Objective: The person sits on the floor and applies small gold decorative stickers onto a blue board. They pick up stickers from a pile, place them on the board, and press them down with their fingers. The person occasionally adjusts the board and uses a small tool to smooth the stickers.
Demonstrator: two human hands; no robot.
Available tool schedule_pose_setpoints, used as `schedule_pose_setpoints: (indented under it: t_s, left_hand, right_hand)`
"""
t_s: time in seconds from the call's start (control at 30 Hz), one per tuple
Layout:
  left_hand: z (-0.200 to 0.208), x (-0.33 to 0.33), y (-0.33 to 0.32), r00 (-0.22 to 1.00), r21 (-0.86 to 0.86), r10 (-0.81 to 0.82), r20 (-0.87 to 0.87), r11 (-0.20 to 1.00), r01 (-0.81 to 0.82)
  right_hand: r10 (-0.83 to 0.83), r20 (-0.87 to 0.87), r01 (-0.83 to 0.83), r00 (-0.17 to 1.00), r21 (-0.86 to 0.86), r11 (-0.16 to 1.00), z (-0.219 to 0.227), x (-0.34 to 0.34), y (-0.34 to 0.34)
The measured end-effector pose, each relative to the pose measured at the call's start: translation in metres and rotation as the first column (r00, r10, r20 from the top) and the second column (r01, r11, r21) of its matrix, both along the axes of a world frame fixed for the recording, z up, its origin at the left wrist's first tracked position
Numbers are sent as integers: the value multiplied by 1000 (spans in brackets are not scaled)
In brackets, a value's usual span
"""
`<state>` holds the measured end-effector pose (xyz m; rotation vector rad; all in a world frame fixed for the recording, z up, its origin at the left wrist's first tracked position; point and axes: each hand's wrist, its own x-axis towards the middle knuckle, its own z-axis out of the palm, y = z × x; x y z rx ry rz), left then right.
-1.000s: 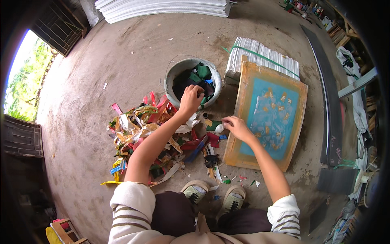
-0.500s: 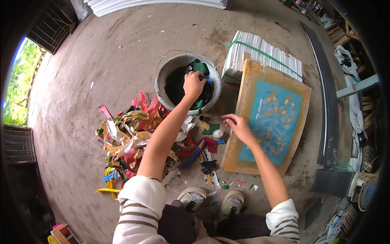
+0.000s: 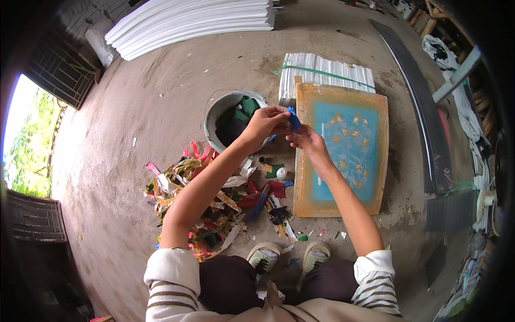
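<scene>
My left hand [image 3: 266,126] pinches a small, crumpled blue scrap [image 3: 293,119] between thumb and fingers, in front of the grey bucket [image 3: 210,119]. Coming from the right, my right hand [image 3: 313,146] has its fingers closed at the scrap's lower end, close to the left fingertips. Whether the scrap is cloth or tape I cannot make out. Inside the bucket lie dark and green cloth-like pieces [image 3: 245,109], partly hidden by my left hand. The framed printing screen [image 3: 382,155], blue with gold flower shapes, leans beneath and beyond my right forearm.
A heap of coloured strips [image 3: 185,180] spreads left of my feet. By the bucket stand a small white container [image 3: 281,173] and a dark bottle [image 3: 262,160]. Behind the screen sits a strapped stack of white sheets [image 3: 327,72]; a larger white stack [image 3: 193,24] lies farther back.
My left hand has come up out of the bucket, bringing the blue scrap toward the right. My right hand has risen to meet it. The view has shifted, showing more of the far stack.
</scene>
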<state>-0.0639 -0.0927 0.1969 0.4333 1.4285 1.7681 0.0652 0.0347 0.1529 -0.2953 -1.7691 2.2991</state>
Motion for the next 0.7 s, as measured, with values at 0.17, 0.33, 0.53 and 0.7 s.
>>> schedule_pose_setpoints:
  t_s: [0.17, 0.33, 0.53, 0.7]
  left_hand:
    - [2, 41, 45, 996, -94, -89, 12, 991, 90]
    - [-55, 76, 70, 970, -440, -223, -103, 884, 156]
    - [-169, 76, 70, 467, -281, -9, -884, 810, -515]
    - [-218, 90, 91, 382, -165, 204, -901, 652, -740]
  right_hand:
    - [-218, 45, 218, 975, 1, 976, -3, 57, 38]
    - [-492, 26, 423, 870, 472, 774, -51, 135, 86]
    - [-564, -104, 402, 819, 805, 436, -81, 191, 146]
    - [-592, -142, 351, 793, 902, 253, -113, 164, 200]
